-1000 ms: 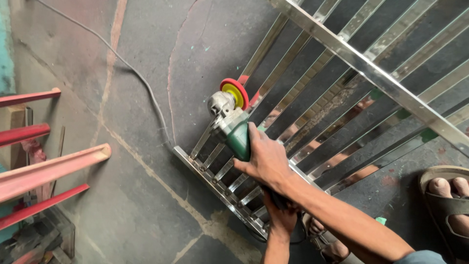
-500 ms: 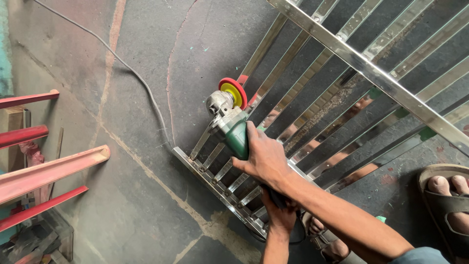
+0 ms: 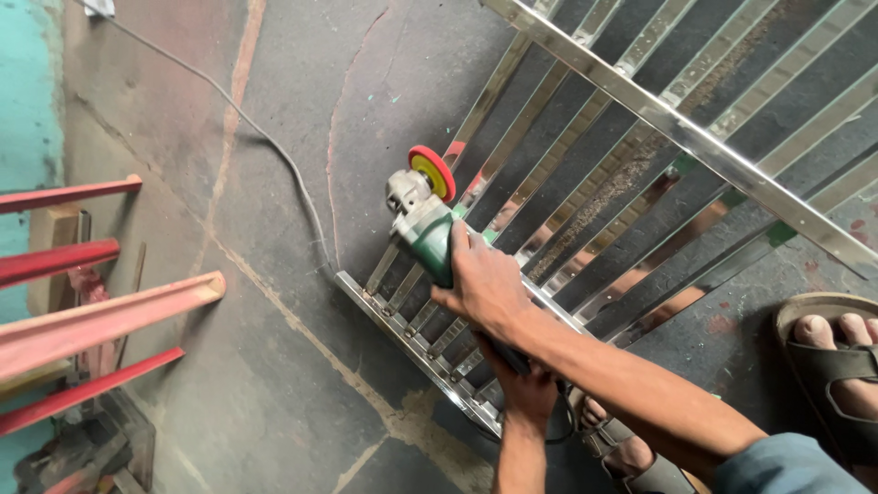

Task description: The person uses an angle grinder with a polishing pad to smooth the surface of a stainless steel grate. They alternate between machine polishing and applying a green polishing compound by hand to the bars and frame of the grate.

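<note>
Two hands hold one angle grinder (image 3: 422,220) in the head view, the only view here. The right hand (image 3: 485,284) is clenched around the green body of the tool, just behind the metal head. The left hand (image 3: 526,391) comes from below and grips the dark rear handle, nearer to the person; its fingers are mostly hidden, but it seems closed on the handle. Ahead of the right hand, the disc (image 3: 432,172), red with a yellow centre, stands almost upright and is near or touching a bar of the shiny steel grille (image 3: 677,128), which lies flat on the concrete floor (image 3: 274,366). I cannot tell whether the disc is turning.

I judge that the step in hand is polishing the bars near the lower frame of the grille. The next move would need steady pressure and a slow pass along the bar. The right forearm lies diagonally over the grille, wrist bent a little down. A cable (image 3: 274,155) runs on the floor beyond the hands, and red metal bars (image 3: 101,316) lie far to the left.
</note>
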